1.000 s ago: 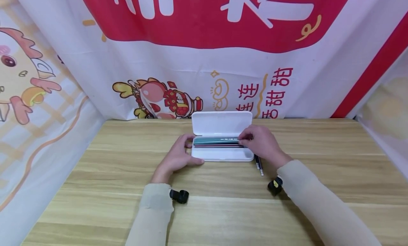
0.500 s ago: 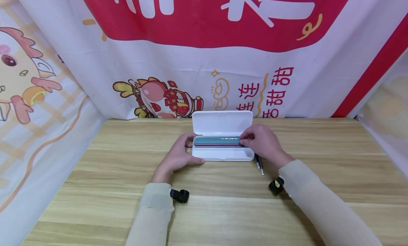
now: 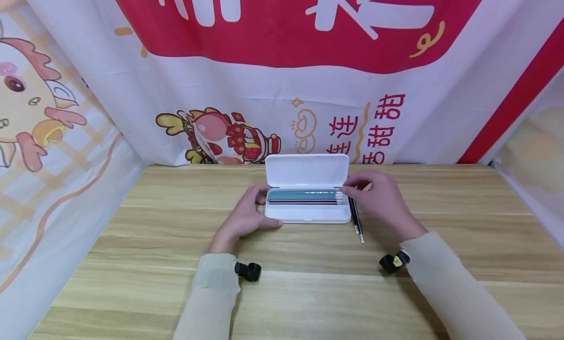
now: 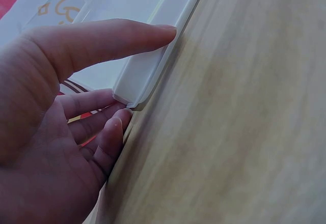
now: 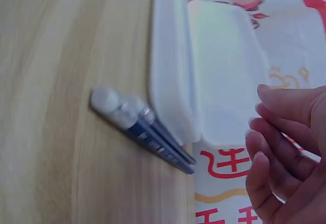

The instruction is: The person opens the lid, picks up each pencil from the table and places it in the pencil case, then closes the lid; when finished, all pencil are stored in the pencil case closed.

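Observation:
A white pencil case (image 3: 308, 214) lies on the table with its lid (image 3: 307, 170) raised at the back. Inside, teal and dark pencils (image 3: 301, 195) run lengthwise, their eraser ends to the right. My left hand (image 3: 244, 215) grips the case's left end, thumb on the front rim and fingers curled at the end, as the left wrist view shows. My right hand (image 3: 382, 194) hovers by the back right corner, fingers loosely bent; the right wrist view shows nothing between them. Just right of the case, two dark pencils (image 5: 158, 142) lie on the tabletop, partly behind that hand.
The wood-grain table (image 3: 299, 301) reaches back to a white and red printed cloth (image 3: 246, 85) hanging right behind the lid. More printed cloth (image 3: 48, 193) hangs along the left side. A small black camera sits at each wrist.
My right hand has let go of the pencils in the case and drawn back to the right, uncovering their eraser ends. The teal pencils have settled flat. My left hand has stayed put.

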The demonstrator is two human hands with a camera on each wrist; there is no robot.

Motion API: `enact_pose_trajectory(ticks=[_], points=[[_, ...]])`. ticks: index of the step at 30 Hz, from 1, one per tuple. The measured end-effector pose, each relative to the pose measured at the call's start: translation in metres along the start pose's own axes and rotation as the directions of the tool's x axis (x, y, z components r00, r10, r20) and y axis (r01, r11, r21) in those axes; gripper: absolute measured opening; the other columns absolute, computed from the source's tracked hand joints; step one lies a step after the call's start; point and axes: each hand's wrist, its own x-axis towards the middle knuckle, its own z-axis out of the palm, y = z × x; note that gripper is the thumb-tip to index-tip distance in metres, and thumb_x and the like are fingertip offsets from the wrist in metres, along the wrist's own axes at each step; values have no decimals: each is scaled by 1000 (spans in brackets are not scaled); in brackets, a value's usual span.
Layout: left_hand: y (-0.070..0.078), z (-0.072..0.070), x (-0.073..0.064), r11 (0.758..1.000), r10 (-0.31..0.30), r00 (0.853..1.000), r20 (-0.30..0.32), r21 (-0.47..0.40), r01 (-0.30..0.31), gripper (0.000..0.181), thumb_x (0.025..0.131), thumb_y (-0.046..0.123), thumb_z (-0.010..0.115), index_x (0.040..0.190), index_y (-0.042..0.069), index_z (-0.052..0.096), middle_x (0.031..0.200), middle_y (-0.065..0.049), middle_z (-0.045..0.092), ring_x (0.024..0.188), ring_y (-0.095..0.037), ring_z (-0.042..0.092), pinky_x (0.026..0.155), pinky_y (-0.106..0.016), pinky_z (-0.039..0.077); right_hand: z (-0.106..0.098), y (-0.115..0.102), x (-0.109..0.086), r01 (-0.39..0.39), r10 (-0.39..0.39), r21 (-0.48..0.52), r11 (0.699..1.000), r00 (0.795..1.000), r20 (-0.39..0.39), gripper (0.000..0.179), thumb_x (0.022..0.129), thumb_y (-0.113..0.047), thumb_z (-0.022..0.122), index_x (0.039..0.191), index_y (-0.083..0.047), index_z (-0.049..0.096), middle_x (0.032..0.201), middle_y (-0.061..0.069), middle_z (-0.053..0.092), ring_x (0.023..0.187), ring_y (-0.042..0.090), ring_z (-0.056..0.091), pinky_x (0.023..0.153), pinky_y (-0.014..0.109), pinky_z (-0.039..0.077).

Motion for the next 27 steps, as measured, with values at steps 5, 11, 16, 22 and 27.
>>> enact_pose_trajectory(ticks=[5,11,16,22,27], points=[[0,0,-1,1000,-6,1000,-3,4,6,93,73,14,98,153,13,50,146,-11,56,127,-31,53,108,-48,49,-6,1,-10,-44,45,71,997,999,-14,29,99,-41,78,118,-20,79,112,4,76,105,24,64,87,36,53],[1,0,-2,1000,-4,1000,1,-5,4,94,73,13,98,154,12,50,146,-12,56,127,-31,53,109,-48,49,-6,8,-22,-107,105,124,986,994,29,47,97,-43,80,131,-12,73,112,9,77,100,24,67,80,30,56],[1,0,-2,1000,-3,1000,2,-17,3,94,73,13,98,154,12,50,146,-13,56,128,-32,54,109,-49,49,-6,16,-31,-161,156,158,974,987,42,48,98,-41,80,131,-9,70,115,12,76,98,24,67,78,28,58],[1,0,-2,1000,-2,1000,3,-20,2,94,73,13,98,154,12,50,146,-12,56,128,-32,53,110,-49,48,-7,27,-39,-233,220,203,951,972,85,46,99,-40,78,133,-10,69,118,12,73,98,24,69,78,30,61],[1,1,-1,1000,-2,1000,0,-17,2,94,72,13,98,154,12,50,146,-12,56,128,-32,53,109,-48,49,-5,34,-45,-285,261,191,939,955,143,48,99,-41,78,135,-10,67,122,12,73,102,24,69,82,28,60]])
